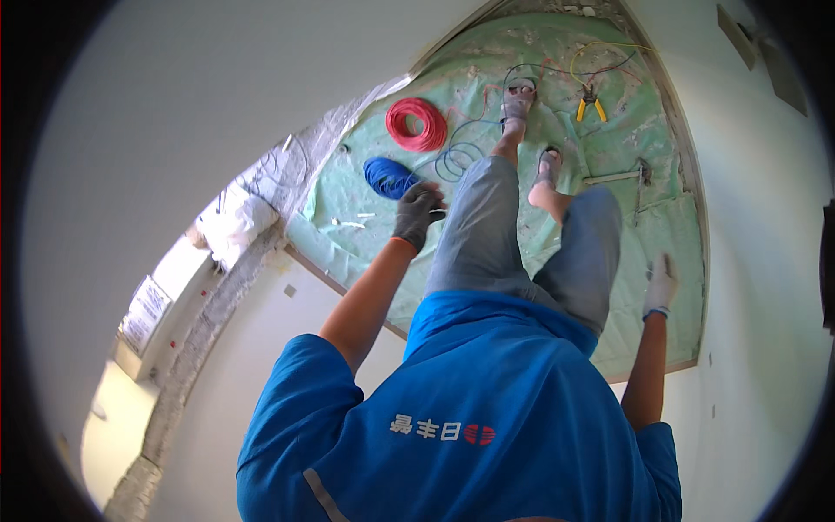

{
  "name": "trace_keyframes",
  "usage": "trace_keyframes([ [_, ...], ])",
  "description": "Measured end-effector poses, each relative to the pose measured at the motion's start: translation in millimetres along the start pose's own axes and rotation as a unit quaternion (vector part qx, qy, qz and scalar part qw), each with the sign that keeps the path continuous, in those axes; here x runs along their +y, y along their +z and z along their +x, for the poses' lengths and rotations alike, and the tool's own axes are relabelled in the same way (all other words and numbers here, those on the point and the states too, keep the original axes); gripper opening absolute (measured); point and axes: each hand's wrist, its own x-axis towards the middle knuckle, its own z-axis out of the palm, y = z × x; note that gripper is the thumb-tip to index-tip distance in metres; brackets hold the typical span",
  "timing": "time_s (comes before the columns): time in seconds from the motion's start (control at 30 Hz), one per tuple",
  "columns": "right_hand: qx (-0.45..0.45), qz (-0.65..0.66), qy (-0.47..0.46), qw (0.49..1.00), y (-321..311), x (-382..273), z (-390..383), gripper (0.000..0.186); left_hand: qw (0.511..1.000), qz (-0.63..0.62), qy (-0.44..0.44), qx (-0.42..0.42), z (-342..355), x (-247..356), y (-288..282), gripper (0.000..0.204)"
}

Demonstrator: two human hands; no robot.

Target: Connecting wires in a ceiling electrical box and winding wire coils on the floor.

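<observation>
The blue wire coil (389,177) lies on the green floor covering (661,226), just beside the left hand (417,215), which hangs gloved in dark grey with its fingers curled; whether it grips anything I cannot tell, though a thin pale strand shows at its fingertips. Loose loops of blue wire (458,159) trail from the coil toward the person's sandalled feet. A red wire coil (417,124) lies a little further off. The right hand (661,284), in a pale glove, hangs with fingers loosely spread, holding nothing. Yellow-handled pliers (591,105) lie beyond the feet, near yellow and dark wires.
</observation>
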Motion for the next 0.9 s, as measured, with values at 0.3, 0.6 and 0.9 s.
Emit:
trace_keyframes([
  [0.3,-0.236,-0.27,-0.25,0.899,93.7,-17.3,-1.1,0.041,0.963,0.119,-0.184,0.157,-111.2,-175.5,-165.5,0.015],
  [0.6,-0.324,-0.389,-0.357,0.785,181.0,-23.3,9.2,0.054,0.97,0.159,-0.066,0.173,-93.5,-213.8,-190.8,0.02],
  [0.9,-0.331,-0.527,-0.392,0.677,436.4,-17.9,-35.6,0.061,0.995,-0.072,-0.007,0.068,59.6,-228.0,-187.1,0.017],
])
